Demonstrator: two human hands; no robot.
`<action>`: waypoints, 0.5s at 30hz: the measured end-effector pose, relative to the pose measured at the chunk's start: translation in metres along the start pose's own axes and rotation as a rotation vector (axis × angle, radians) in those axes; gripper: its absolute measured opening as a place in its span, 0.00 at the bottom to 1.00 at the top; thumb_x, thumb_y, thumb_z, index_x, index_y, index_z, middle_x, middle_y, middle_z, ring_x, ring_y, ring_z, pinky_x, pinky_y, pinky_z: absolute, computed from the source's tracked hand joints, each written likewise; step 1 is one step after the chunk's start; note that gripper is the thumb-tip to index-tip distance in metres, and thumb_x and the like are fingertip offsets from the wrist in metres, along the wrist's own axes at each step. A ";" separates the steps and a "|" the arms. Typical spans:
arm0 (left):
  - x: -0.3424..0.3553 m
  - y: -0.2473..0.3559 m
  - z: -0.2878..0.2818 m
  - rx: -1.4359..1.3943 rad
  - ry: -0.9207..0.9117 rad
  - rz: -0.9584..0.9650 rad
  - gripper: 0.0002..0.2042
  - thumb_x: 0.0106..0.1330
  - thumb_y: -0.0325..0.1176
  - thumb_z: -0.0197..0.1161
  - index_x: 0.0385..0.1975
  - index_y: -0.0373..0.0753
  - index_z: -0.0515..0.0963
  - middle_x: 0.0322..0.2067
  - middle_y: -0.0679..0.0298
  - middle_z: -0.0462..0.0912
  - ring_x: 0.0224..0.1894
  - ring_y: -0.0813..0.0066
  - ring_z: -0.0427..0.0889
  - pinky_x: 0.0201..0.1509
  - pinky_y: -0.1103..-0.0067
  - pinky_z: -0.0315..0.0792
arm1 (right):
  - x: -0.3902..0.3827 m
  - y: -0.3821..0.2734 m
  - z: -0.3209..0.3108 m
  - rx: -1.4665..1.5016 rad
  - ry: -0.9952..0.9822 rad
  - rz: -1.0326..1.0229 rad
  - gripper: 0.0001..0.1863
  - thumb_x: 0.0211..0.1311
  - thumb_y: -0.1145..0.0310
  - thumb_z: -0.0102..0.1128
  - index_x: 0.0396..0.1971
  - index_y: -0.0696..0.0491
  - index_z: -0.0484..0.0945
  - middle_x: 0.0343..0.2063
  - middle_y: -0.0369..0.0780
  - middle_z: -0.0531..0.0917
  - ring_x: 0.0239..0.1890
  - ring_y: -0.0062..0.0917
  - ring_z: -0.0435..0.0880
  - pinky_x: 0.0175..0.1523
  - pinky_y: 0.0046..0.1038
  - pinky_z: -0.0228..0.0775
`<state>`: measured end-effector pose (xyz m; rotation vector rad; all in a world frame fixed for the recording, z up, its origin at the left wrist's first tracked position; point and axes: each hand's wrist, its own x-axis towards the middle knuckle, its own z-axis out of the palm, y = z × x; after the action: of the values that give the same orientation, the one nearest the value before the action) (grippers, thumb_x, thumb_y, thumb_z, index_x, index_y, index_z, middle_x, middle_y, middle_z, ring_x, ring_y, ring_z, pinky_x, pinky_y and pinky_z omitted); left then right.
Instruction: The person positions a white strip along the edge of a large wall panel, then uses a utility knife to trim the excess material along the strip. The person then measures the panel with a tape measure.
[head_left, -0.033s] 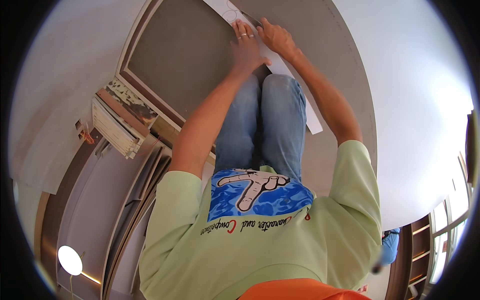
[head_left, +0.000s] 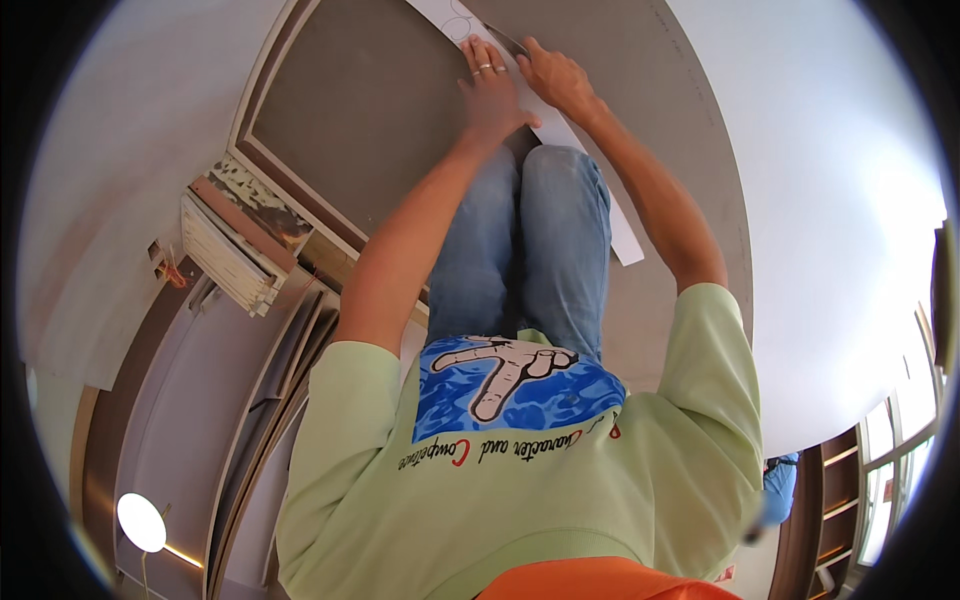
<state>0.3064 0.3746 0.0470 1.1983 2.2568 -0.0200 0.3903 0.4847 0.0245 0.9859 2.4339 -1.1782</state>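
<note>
A long white strip (head_left: pixel 626 235) runs slantwise from the far edge down past my right knee, with pencilled curves near its far end. My left hand (head_left: pixel 490 95) lies on it with fingers stretched out flat and the thumb spread aside; rings show on its fingers. Right beside it, my right hand (head_left: pixel 560 80) is closed, its index finger extended along a thin, pointed, blade-like tool (head_left: pixel 505 38). The tool lies against the strip's right edge. Its handle is hidden in my fist, so its exact kind does not show.
My knees (head_left: pixel 560 190) are against the strip on a grey-brown board surface (head_left: pixel 680 130). A framed dark panel (head_left: pixel 350 110) lies left. Stacked boards (head_left: pixel 225 250) and leaning panels (head_left: pixel 270 400) stand lower left, near a lit round lamp (head_left: pixel 142 522). Another person in blue (head_left: pixel 780 495) is at lower right.
</note>
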 end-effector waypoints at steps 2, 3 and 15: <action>0.000 0.000 0.002 0.010 -0.021 -0.018 0.70 0.31 0.54 0.82 0.69 0.20 0.41 0.72 0.36 0.33 0.76 0.43 0.29 0.65 0.41 0.57 | -0.044 0.030 0.012 0.085 0.083 -0.060 0.16 0.71 0.57 0.47 0.47 0.54 0.68 0.28 0.56 0.82 0.34 0.56 0.81 0.38 0.53 0.72; 0.000 -0.001 0.004 0.010 -0.023 -0.036 0.70 0.31 0.53 0.83 0.69 0.19 0.40 0.72 0.36 0.33 0.76 0.43 0.28 0.66 0.40 0.56 | -0.082 0.057 0.024 0.131 -0.007 -0.025 0.15 0.71 0.57 0.47 0.48 0.52 0.68 0.29 0.56 0.82 0.35 0.57 0.80 0.38 0.54 0.71; 0.000 -0.007 0.001 -0.012 -0.042 -0.025 0.71 0.33 0.55 0.82 0.68 0.18 0.39 0.72 0.34 0.33 0.75 0.41 0.28 0.64 0.41 0.59 | -0.113 0.058 0.010 0.207 0.001 0.145 0.17 0.70 0.56 0.46 0.47 0.54 0.70 0.29 0.55 0.83 0.34 0.56 0.81 0.39 0.52 0.71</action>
<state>0.3015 0.3697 0.0444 1.1530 2.2324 -0.0407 0.5116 0.4502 0.0397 1.1982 2.2307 -1.3983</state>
